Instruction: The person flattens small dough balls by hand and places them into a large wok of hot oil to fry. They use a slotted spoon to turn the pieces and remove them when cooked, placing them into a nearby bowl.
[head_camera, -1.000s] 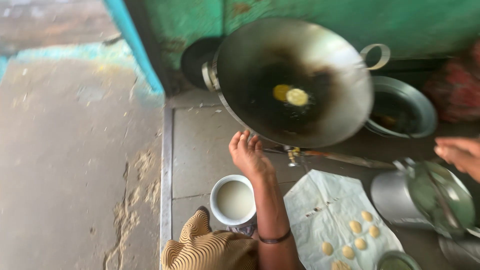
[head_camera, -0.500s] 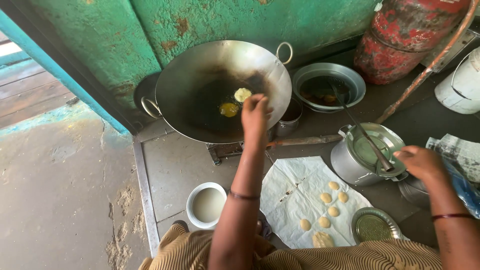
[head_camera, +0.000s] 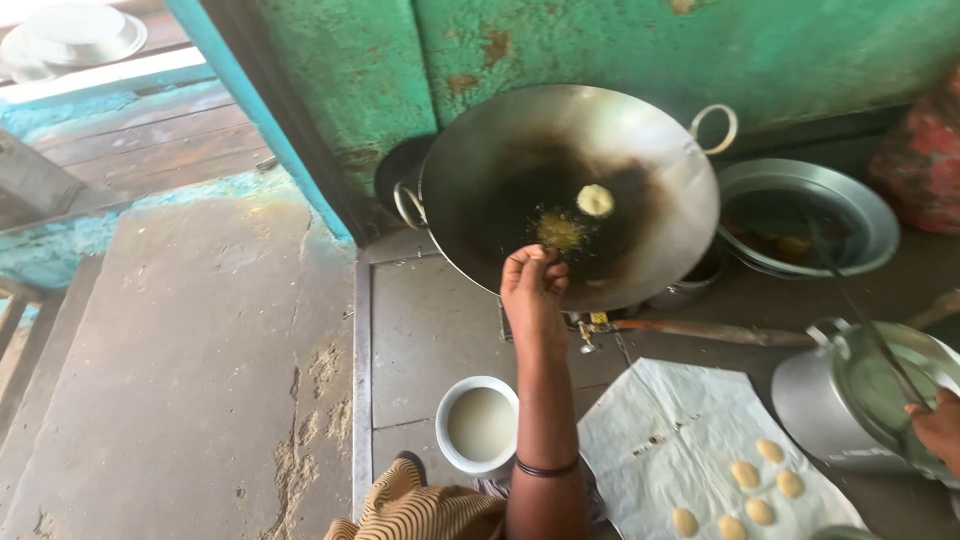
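I see the left hand (head_camera: 533, 288) over the near rim of the wok (head_camera: 570, 190), fingertips pinched together, empty as far as I can tell. Frying dough piece (head_camera: 561, 231) sits in oil just beyond them. Right hand (head_camera: 938, 428) at frame edge by the steel pot (head_camera: 835, 405), grip can't tell

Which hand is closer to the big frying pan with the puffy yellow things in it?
The left. The left hand reaches over the near rim of the big pan, fingers pinched together. The right hand is far off to the side, at the steel pot by its lid.
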